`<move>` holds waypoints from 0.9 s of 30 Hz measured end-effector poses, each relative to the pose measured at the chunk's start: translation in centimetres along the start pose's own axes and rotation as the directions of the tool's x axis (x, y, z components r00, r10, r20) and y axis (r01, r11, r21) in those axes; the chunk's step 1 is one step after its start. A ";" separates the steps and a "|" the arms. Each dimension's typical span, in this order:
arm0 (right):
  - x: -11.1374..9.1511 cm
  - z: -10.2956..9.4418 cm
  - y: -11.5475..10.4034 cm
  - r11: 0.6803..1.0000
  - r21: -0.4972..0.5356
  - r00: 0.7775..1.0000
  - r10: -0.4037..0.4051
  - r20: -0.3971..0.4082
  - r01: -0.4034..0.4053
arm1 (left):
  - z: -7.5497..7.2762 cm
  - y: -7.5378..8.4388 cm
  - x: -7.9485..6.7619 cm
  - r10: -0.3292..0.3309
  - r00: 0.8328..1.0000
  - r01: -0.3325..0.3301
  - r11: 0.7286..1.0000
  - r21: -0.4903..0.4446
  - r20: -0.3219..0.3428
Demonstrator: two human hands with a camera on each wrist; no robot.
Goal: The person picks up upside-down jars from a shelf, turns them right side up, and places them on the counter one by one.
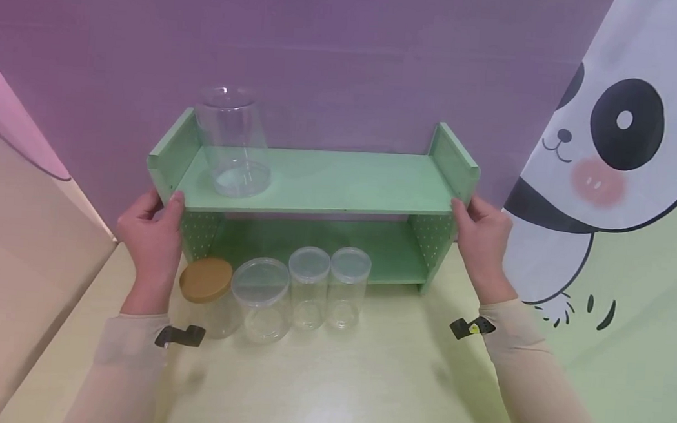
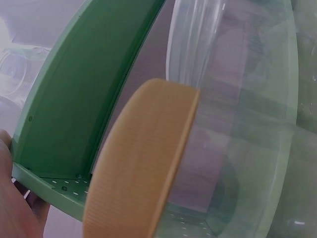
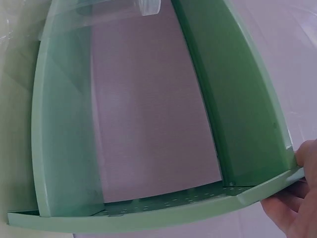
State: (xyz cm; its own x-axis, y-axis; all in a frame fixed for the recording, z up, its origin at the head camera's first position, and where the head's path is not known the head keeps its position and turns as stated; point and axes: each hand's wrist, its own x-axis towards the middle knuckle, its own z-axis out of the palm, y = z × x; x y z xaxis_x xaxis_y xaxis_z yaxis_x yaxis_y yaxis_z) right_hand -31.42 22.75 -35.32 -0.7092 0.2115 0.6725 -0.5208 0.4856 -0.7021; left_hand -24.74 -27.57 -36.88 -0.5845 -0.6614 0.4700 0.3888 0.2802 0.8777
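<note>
A two-tier green shelf [image 1: 328,182] stands against the back wall. My left hand [image 1: 154,229] grips its left side panel near the upper board, thumb on the front edge and fingers behind. On the right panel, at about the same height, my right hand [image 1: 482,236] holds on in the same way. The right wrist view shows the right fingers curled round the panel edge. A tall clear container without a lid [image 1: 235,140] stands on the left of the upper board. In front of the lower board is a jar with a brown lid [image 1: 206,280], close to my left wrist.
Right of the brown-lidded jar stand a wide jar with a clear lid [image 1: 260,297] and two narrower clear-lidded jars [image 1: 308,294], in a row on the pale table [image 1: 327,392]. A purple wall [image 1: 353,63] rises behind, and a panda-printed panel [image 1: 604,156] stands at the right.
</note>
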 end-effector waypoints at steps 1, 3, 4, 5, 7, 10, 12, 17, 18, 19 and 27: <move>0.0 0.0 0.0 1.000 -0.006 1.000 0.000 -0.006 0.000 | 0.0 0.0 0.0 0.001 1.000 -0.001 1.000 -0.001 0.005; -0.1 0.1 -0.1 1.000 -0.005 1.000 0.014 -0.012 -0.014 | 0.0 0.3 -0.1 0.002 1.000 -0.003 1.000 0.007 0.018; -0.1 0.1 -0.2 1.000 -0.001 1.000 0.024 -0.011 -0.024 | 0.0 0.5 -0.2 0.002 1.000 -0.002 1.000 0.020 0.017; -0.2 0.2 -0.3 0.999 0.006 0.999 0.035 -0.009 -0.035 | 0.1 0.7 -0.4 0.009 1.000 -0.009 1.000 0.030 0.011; -0.3 0.2 -0.5 0.998 0.021 0.999 0.054 -0.002 -0.054 | 0.2 1.3 -1.2 0.061 0.998 -0.060 0.997 0.054 -0.019; -0.6 0.3 -0.7 0.998 0.028 0.999 0.054 -0.002 -0.054 | 0.7 2.2 -2.8 0.199 0.975 -0.194 0.980 0.051 -0.098; -0.6 0.4 -0.6 0.999 0.019 0.999 0.036 -0.008 -0.036 | 1.2 2.5 -3.7 0.315 0.938 -0.314 0.949 0.034 -0.143; -0.6 0.7 -0.3 1.000 0.010 1.000 0.001 -0.021 -0.001 | 2.4 2.9 -4.2 0.439 0.898 -0.439 0.898 0.022 -0.021; -0.6 0.7 -0.2 1.000 0.014 1.000 -0.002 -0.022 0.002 | 2.6 3.0 -4.0 0.428 0.903 -0.430 0.902 0.043 0.043; -0.6 0.8 -0.1 1.000 0.016 1.000 -0.003 -0.022 0.003 | 2.7 3.1 -3.7 0.410 0.905 -0.419 0.905 0.075 0.113; -0.5 1.1 -0.1 1.000 0.011 0.999 -0.023 -0.041 0.024 | 3.8 5.1 0.0 0.089 0.896 -0.259 0.900 0.351 0.436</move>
State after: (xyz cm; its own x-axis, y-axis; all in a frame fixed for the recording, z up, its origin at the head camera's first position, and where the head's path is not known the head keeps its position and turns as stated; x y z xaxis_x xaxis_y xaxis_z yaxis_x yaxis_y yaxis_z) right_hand -31.56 21.69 -35.83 -0.6769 0.2346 0.6976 -0.5426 0.4814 -0.6884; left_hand -25.46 -23.49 -32.02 -0.7994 -0.2645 0.5395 0.2519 0.6677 0.7006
